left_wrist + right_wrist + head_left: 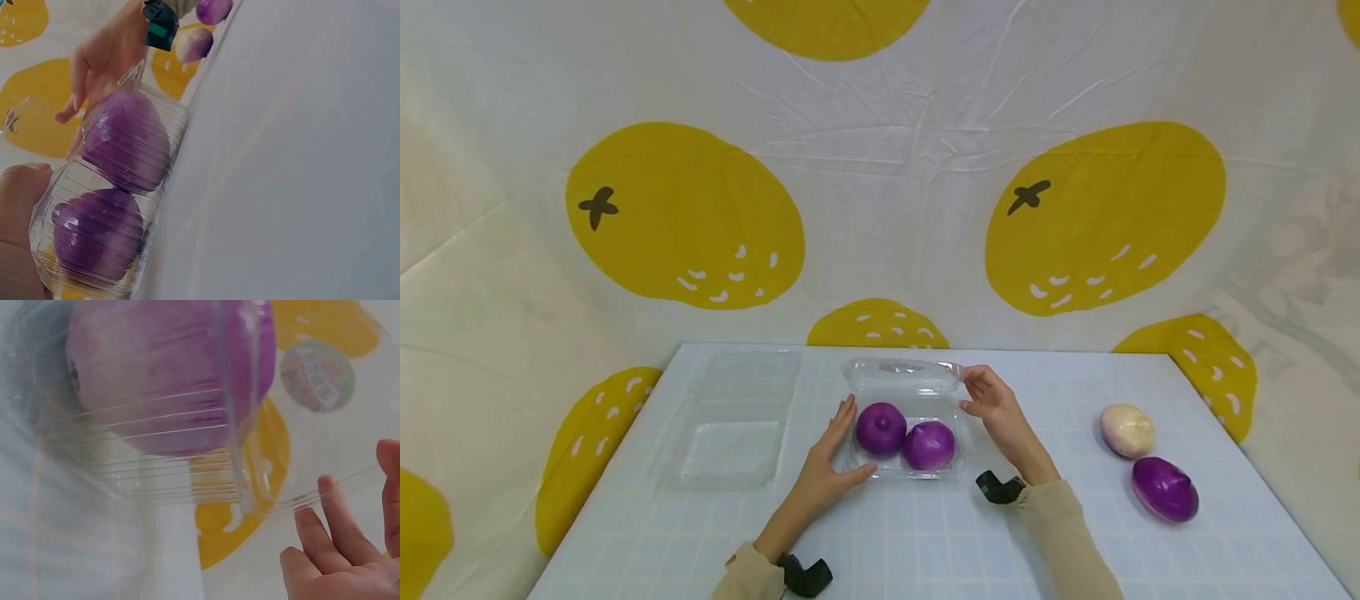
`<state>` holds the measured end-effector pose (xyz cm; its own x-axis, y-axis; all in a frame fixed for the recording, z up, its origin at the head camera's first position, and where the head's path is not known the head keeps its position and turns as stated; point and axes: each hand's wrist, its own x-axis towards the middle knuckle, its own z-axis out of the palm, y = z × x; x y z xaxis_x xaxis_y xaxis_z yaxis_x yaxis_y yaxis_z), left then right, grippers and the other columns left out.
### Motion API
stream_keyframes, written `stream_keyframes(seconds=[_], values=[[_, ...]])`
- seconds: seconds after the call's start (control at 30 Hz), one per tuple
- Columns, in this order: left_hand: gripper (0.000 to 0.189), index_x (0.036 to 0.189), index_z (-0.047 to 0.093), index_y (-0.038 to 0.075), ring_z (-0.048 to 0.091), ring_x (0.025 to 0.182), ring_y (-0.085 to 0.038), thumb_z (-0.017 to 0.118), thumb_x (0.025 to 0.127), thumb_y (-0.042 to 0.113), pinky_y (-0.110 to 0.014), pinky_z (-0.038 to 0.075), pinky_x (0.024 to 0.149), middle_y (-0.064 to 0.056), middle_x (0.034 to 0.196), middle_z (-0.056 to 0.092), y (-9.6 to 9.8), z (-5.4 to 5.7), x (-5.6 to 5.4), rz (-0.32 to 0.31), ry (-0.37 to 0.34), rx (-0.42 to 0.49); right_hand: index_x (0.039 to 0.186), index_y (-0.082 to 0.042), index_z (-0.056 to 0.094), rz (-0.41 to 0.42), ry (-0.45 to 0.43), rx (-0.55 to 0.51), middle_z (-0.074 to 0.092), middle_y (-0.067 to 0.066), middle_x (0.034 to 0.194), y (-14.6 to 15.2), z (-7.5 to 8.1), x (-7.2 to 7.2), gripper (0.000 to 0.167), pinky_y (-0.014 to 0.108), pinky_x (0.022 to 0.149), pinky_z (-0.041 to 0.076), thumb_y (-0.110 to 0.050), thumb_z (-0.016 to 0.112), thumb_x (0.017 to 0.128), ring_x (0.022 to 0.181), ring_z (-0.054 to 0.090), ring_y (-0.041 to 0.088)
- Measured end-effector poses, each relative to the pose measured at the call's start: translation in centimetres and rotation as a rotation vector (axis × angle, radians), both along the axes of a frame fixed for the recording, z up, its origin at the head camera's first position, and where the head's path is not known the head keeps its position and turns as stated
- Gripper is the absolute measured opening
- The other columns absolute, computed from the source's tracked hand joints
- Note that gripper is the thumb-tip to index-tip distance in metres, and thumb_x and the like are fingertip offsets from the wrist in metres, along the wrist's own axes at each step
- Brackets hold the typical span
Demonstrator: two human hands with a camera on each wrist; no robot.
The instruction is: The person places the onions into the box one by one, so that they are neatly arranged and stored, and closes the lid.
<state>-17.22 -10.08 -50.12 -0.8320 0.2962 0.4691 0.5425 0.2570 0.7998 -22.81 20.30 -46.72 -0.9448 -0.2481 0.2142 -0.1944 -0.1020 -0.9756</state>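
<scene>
A clear plastic clamshell box (904, 477) holds two shiny purple onion- or turnip-like vegetables (882, 429), side by side. Its clear lid (902, 375) is raised at the back, with a round label (317, 376) showing in the right wrist view. My left hand (824, 467) rests against the box's left side, fingers extended, thumb spread toward the front-left corner. With bent but fairly extended fingers, my right hand (1000, 417) touches the lid's right edge; its fingertips (325, 482) meet the rim. I cannot tell whether the right thumb presses on the lid.
Left on the table (625, 533) lies another clear box (722, 479), lid laid back. To the right are a cream-and-purple round vegetable (1127, 431) and a purple one (1165, 490). Behind the table hangs a cloth (895, 208) with yellow fruit prints.
</scene>
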Motion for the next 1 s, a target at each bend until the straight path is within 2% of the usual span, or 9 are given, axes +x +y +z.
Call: stream_keyframes(seconds=[0.1,0.2,0.3,0.4,0.53,0.63,0.67,0.83,1.0], values=[[0.087,0.147,0.034,-0.013,0.019,0.143,-0.051,0.083,0.076,0.002,-0.02,0.008,0.118,-0.029,0.156,0.026,0.0,0.1,0.1,0.002,-0.008,0.006,0.124,0.016,0.037,0.025,0.034,-0.019,0.052,0.005,0.138,0.1,0.9,0.4,0.036,0.028,0.119,0.024,0.006,0.054,0.094,0.14,0.038,0.014],[0.088,0.147,0.034,-0.013,0.018,0.144,-0.051,0.083,0.076,0.002,-0.021,0.008,0.118,-0.029,0.156,0.026,0.0,-0.4,-0.1,0.007,-0.01,0.008,0.125,0.015,0.039,0.053,0.063,-0.021,0.051,0.011,0.143,0.1,1.8,0.8,0.034,0.041,0.122,0.018,-0.002,0.053,0.099,0.14,0.038,0.017],[0.09,0.15,0.034,-0.007,0.017,0.146,-0.045,0.084,0.076,0.004,-0.021,0.007,0.118,-0.023,0.159,0.025,-0.1,-1.9,-0.7,0.023,-0.019,0.005,0.122,0.01,0.046,0.03,0.055,0.021,0.05,0.016,0.146,-0.1,2.7,1.1,0.032,0.055,0.12,0.013,-0.015,0.052,0.103,0.14,0.039,0.021],[0.092,0.153,0.033,0.002,0.015,0.15,-0.035,0.084,0.078,0.011,-0.019,0.006,0.118,-0.012,0.162,0.023,-0.3,-3.4,-1.4,0.024,-0.03,0.002,0.115,0.009,0.05,-0.034,0.021,0.086,0.053,0.014,0.144,-0.4,3.3,1.3,0.039,0.059,0.118,0.013,-0.029,0.051,0.104,0.138,0.04,0.023],[0.092,0.155,0.032,0.006,0.014,0.151,-0.028,0.084,0.079,0.018,-0.018,0.007,0.118,-0.006,0.163,0.023,-0.6,-3.8,-1.5,0.015,-0.054,0.0,0.104,0.011,0.051,-0.081,-0.028,0.143,0.055,0.014,0.142,-0.7,3.7,1.5,0.041,0.062,0.117,0.014,-0.031,0.052,0.104,0.138,0.038,0.028],[0.093,0.154,0.033,0.005,0.014,0.151,-0.027,0.085,0.078,0.018,-0.019,0.006,0.118,-0.005,0.163,0.023,-0.7,-3.8,-1.5,0.017,-0.057,0.0,0.101,0.009,0.053,-0.067,-0.048,0.159,0.054,0.016,0.142,-0.6,3.7,1.5,0.035,0.064,0.116,0.015,-0.026,0.053,0.103,0.139,0.038,0.032],[0.093,0.155,0.032,0.006,0.014,0.151,-0.027,0.085,0.079,0.02,-0.018,0.006,0.117,-0.004,0.164,0.023,-0.7,-4.3,-1.8,0.018,-0.045,-0.007,0.102,0.008,0.053,-0.056,-0.051,0.166,0.054,0.016,0.143,-0.5,3.6,1.5,0.034,0.063,0.115,0.017,-0.025,0.054,0.103,0.139,0.038,0.032],[0.094,0.153,0.033,0.002,0.017,0.149,-0.034,0.085,0.076,0.01,-0.018,0.007,0.117,-0.011,0.162,0.025,-0.4,-3.6,-1.4,0.053,-0.037,-0.025,0.122,0.006,0.052,0.0,-0.055,0.203,0.049,0.018,0.145,0.0,3.7,1.7,0.033,0.059,0.116,0.022,-0.02,0.054,0.102,0.14,0.036,0.037],[0.091,0.15,0.035,-0.004,0.021,0.147,-0.038,0.085,0.074,0.005,-0.018,0.009,0.115,-0.018,0.159,0.027,0.0,-1.5,-0.2,0.08,-0.05,-0.005,0.138,-0.003,0.045,0.05,-0.094,0.266,0.042,0.02,0.149,0.5,3.8,2.0,0.043,0.059,0.117,0.02,-0.022,0.056,0.101,0.143,0.031,0.038]])
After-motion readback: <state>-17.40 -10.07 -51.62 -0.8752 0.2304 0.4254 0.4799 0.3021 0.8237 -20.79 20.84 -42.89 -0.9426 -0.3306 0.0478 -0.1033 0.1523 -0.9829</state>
